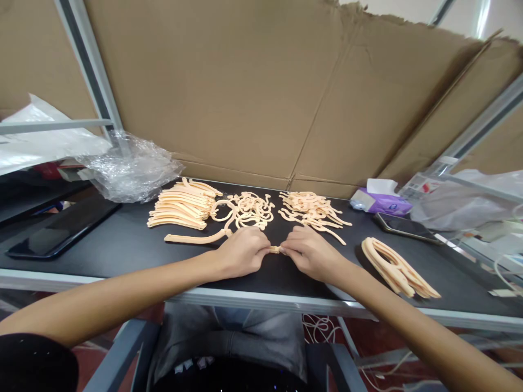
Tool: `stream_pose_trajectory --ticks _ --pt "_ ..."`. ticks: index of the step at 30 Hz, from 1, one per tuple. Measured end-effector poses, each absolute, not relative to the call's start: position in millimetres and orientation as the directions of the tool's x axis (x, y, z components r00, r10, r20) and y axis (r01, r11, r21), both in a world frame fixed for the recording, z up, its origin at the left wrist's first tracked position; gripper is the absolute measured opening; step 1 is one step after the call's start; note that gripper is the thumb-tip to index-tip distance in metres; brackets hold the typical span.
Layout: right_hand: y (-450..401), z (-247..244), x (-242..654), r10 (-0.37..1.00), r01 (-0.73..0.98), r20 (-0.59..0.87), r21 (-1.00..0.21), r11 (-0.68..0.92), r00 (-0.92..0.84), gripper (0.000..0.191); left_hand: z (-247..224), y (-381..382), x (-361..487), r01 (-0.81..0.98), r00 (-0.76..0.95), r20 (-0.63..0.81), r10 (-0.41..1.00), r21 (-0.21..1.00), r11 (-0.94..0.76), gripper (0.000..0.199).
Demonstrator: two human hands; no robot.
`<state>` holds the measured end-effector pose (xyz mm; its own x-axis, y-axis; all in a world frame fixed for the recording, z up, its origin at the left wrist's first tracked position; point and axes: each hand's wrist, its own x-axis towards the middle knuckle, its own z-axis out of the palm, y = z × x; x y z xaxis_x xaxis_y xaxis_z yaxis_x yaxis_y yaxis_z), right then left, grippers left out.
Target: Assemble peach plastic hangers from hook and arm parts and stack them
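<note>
My left hand [244, 252] and my right hand [307, 253] are close together near the front of the black table. Both are closed on a small peach plastic piece [275, 249] that shows between the fingertips. A curved peach arm [194, 238] extends left from beside my left hand; whether it joins the held piece is hidden. Behind my left hand lie a stack of curved arms [180, 204] and a heap of hook pieces [253, 209]. Thin peach pieces [312, 209] are piled behind my right hand. Several hanger-shaped pieces [394, 267] lie stacked at the right.
A dark phone-like slab [63, 226] and crumpled clear plastic [137, 166] are at the left. A purple tissue pack [386, 203] and a phone [406, 226] sit at the right. Cardboard [229, 92] stands behind the table, whose metal front edge [261, 301] is near my forearms.
</note>
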<state>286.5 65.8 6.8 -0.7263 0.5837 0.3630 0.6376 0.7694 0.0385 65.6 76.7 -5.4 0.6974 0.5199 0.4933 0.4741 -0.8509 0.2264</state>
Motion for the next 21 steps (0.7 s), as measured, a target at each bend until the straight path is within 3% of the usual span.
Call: stream_pose_trajectory --ticks 4,15,21 --pt "63.5 12.3 284.3 0.558 0.62 0.332 0.115 0.776 -0.761 0.034 -4.8 76.3 65.4 0.476 0.695 0.493 0.523 0.23 -0.849 0.025" --pt "61.4 16.3 282.7 0.541 0.598 0.291 0.165 0.784 -0.789 0.036 -5.0 75.5 66.8 0.526 0.652 0.477 0.589 0.275 -0.805 0.018" --pt "57.5 12.8 289.0 0.582 0.613 0.343 -0.023 0.79 -0.737 0.035 -4.7 75.2 68.3 0.552 0.6 0.477 0.642 0.334 -0.764 0.016"
